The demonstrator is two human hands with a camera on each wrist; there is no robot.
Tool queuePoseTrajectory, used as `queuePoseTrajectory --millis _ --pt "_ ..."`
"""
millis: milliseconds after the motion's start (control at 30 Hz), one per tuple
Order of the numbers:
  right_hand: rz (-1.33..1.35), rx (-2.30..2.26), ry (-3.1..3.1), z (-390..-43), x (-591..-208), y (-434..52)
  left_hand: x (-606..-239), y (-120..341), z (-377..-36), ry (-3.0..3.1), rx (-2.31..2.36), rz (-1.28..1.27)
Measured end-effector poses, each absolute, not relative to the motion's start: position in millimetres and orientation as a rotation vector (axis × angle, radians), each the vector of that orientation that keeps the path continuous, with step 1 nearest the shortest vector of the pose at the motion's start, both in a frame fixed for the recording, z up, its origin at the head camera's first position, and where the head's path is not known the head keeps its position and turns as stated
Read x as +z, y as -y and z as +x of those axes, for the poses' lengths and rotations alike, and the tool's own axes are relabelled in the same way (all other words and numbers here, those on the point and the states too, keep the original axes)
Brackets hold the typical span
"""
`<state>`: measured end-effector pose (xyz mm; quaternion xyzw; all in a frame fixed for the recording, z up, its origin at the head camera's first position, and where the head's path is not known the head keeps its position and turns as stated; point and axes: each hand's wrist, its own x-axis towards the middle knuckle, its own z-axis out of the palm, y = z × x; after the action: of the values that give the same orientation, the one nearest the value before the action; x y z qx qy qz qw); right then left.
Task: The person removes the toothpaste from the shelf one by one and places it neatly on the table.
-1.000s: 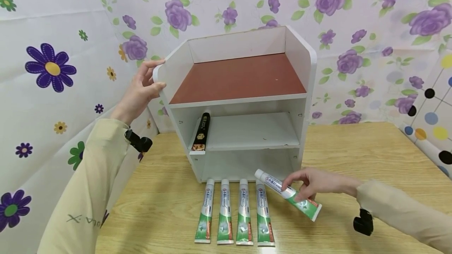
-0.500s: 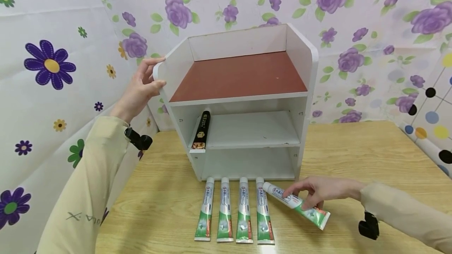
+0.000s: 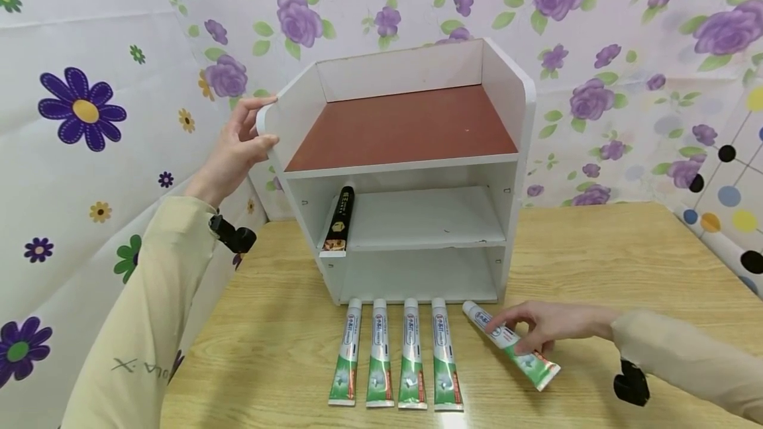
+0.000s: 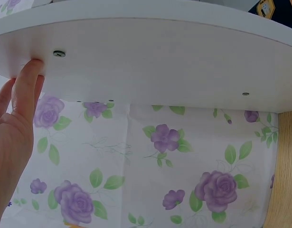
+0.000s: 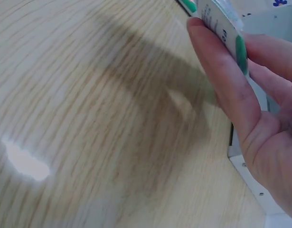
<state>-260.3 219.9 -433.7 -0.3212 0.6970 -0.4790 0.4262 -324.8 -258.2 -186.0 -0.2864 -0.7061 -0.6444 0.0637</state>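
A white three-tier shelf unit [image 3: 507, 85] with a reddish-brown top board stands on the wooden table. My left hand [image 3: 235, 151] grips its left side panel [image 4: 150, 61] at the rounded top corner. My right hand [image 3: 536, 330] holds a white-and-green toothpaste tube [image 3: 511, 345] low at the table, thumb and fingers around it [image 5: 221, 28], angled to the right of a row of several matching tubes [image 3: 396, 363]. A black tube [image 3: 341, 217] lies at the left end of the middle shelf.
Floral cloth hangs behind and to the left of the shelf. The wooden table [image 3: 626, 263] stretches bare to the right of the shelf. A dotted cloth [image 3: 727, 204] lies at the far right edge. The bottom shelf compartment [image 3: 417, 277] holds nothing.
My right hand has lowered the toothpaste tube and shifted it rightward, down to the table beside the row. The left hand has stayed on the shelf's side panel.
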Motion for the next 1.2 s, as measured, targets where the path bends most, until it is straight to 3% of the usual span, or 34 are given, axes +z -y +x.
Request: queuePoseTrajectory --millis 733,1200 --pt "-0.937 -1.225 -2.067 -254 -466 -194 -186 258 -324 2.125 -1.952 -0.868" --pt "-0.750 -1.258 -2.067 -243 -458 -171 -185 258 -324 2.130 -1.954 -0.860"
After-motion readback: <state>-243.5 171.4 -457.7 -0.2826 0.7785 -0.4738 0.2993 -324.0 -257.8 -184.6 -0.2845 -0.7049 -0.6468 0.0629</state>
